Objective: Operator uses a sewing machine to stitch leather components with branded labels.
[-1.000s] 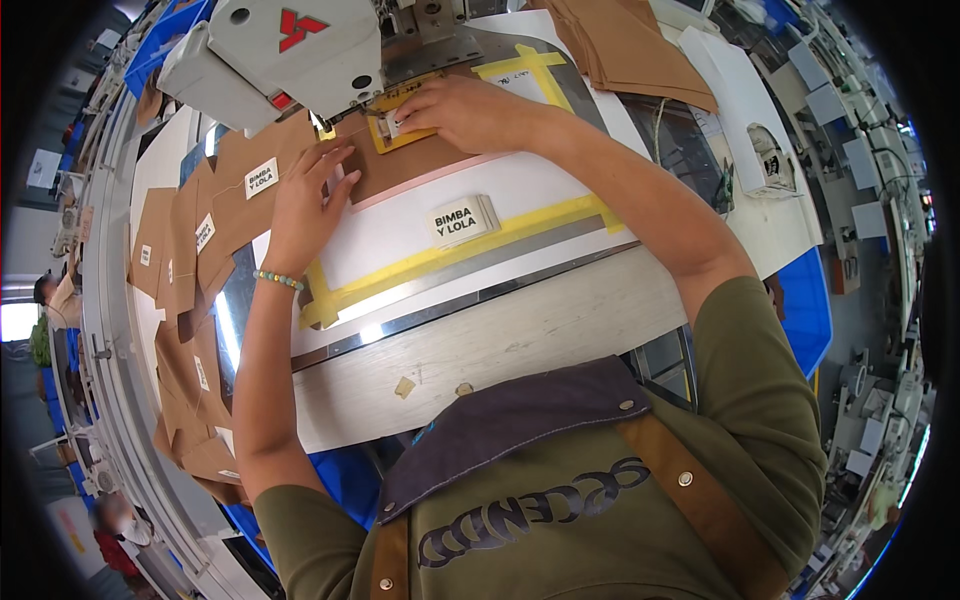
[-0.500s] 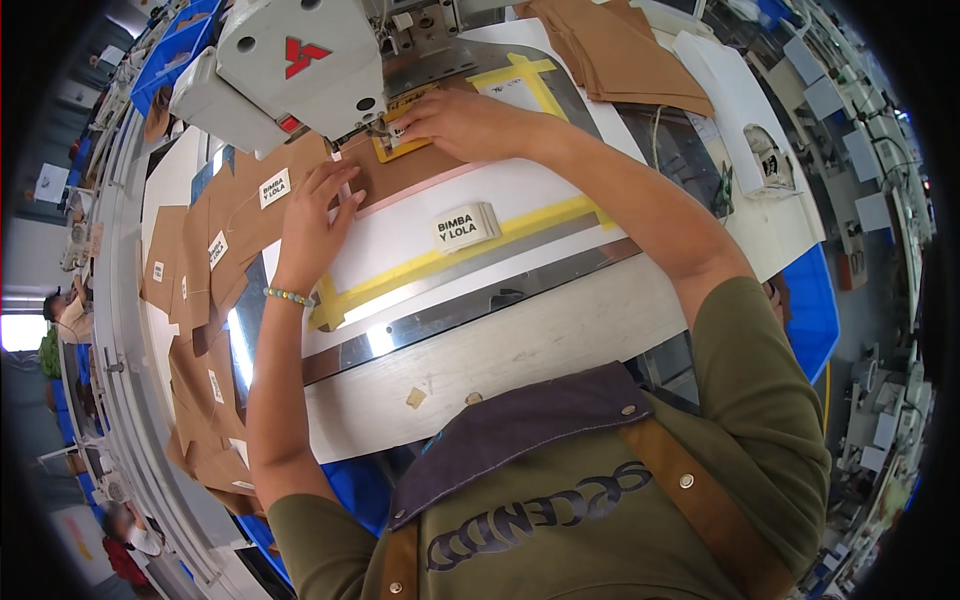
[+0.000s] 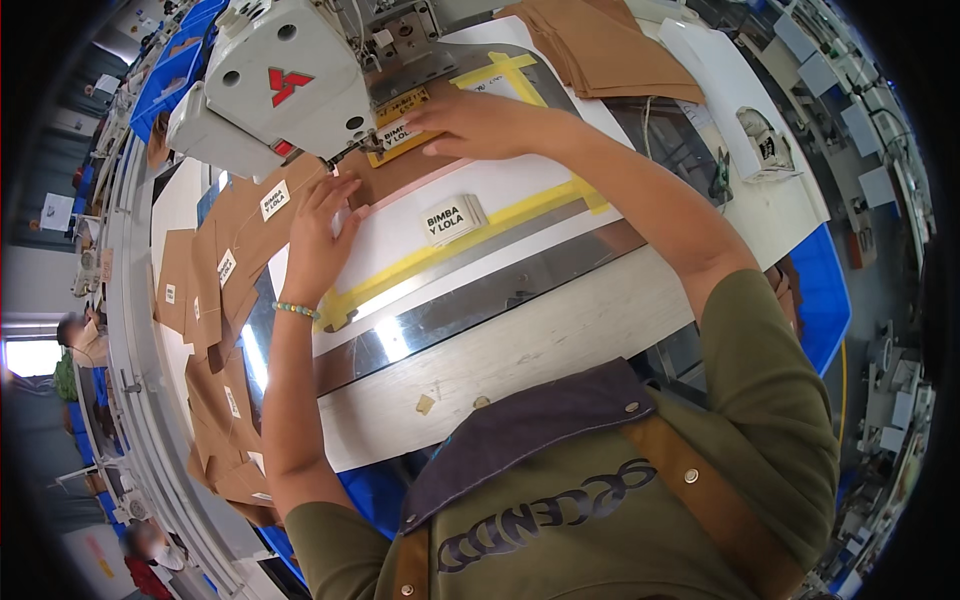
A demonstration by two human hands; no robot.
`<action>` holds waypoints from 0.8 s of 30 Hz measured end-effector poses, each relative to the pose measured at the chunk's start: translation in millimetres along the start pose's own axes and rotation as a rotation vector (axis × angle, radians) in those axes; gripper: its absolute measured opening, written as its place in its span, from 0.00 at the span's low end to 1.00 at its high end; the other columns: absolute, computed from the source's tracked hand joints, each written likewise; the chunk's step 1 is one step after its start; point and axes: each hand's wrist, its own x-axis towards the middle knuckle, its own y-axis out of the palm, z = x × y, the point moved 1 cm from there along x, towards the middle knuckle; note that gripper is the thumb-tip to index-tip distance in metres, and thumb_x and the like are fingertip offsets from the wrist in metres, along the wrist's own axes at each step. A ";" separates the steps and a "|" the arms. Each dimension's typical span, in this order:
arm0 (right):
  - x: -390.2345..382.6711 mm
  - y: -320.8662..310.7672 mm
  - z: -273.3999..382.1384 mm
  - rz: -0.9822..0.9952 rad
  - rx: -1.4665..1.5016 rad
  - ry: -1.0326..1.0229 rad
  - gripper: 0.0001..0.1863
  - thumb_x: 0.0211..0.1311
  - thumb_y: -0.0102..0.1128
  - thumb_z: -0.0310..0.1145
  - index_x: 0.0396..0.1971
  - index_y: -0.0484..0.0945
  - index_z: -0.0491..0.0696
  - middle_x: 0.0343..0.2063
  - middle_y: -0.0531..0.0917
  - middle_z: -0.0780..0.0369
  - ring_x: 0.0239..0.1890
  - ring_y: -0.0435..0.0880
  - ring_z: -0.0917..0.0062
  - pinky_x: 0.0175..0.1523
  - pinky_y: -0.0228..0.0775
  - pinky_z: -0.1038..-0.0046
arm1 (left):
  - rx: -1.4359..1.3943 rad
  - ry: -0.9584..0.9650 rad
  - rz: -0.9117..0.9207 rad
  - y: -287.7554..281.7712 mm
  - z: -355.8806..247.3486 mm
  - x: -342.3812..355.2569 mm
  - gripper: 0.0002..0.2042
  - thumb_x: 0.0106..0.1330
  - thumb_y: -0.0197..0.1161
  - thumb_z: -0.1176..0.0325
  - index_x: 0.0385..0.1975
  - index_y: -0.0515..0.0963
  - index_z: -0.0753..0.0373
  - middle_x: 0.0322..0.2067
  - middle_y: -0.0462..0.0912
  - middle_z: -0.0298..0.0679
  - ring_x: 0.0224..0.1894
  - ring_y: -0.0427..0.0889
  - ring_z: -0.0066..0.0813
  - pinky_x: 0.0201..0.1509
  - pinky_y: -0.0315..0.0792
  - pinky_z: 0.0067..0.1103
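Well right of the machine (image 3: 285,85), a bin (image 3: 828,295) holds brown pieces (image 3: 787,285); just right, a frame (image 3: 400,104) encloses a label (image 3: 393,134). Right hand (image 3: 487,122) spreads loosely at the frame; left hand (image 3: 322,225) curls before the machine, grip unclear.

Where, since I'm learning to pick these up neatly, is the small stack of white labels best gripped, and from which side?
Probably the near and far edges of the label stack, pinched from above. It lies flat and uncovered, and its layers are staggered toward the right, so squeezing across those edges should hold them together better than taking the right end.
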 end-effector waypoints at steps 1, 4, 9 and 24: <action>-8.9 -8.2 -7.4 -0.109 -0.046 -0.007 0.22 0.78 0.58 0.39 0.65 0.82 0.45 0.69 0.80 0.58 0.74 0.73 0.60 0.78 0.66 0.60 | 0.002 0.005 0.003 0.5 0.4 -0.7 0.18 0.71 0.68 0.71 0.60 0.83 0.67 0.65 0.84 0.43 0.71 0.75 0.49 0.76 0.70 0.38; -39.4 -26.2 -40.0 -0.325 -0.121 0.028 0.22 0.79 0.57 0.42 0.65 0.82 0.47 0.69 0.81 0.58 0.73 0.73 0.60 0.78 0.66 0.60 | 0.006 0.016 -0.014 1.9 3.2 0.9 0.19 0.70 0.70 0.71 0.59 0.83 0.67 0.65 0.83 0.45 0.72 0.74 0.52 0.76 0.70 0.39; -63.7 -34.6 -92.5 -0.562 -0.076 0.263 0.19 0.82 0.57 0.42 0.61 0.84 0.46 0.63 0.85 0.58 0.65 0.82 0.62 0.71 0.72 0.65 | 0.008 0.016 -0.016 12.0 0.9 13.1 0.20 0.71 0.69 0.69 0.62 0.82 0.66 0.68 0.81 0.44 0.73 0.72 0.52 0.78 0.67 0.39; -56.0 -26.7 -87.5 -0.627 0.007 0.267 0.19 0.84 0.54 0.43 0.55 0.87 0.45 0.60 0.87 0.57 0.64 0.83 0.62 0.68 0.72 0.65 | 0.044 0.075 0.028 14.2 4.9 15.3 0.20 0.72 0.69 0.69 0.63 0.83 0.62 0.70 0.80 0.40 0.74 0.70 0.53 0.79 0.65 0.40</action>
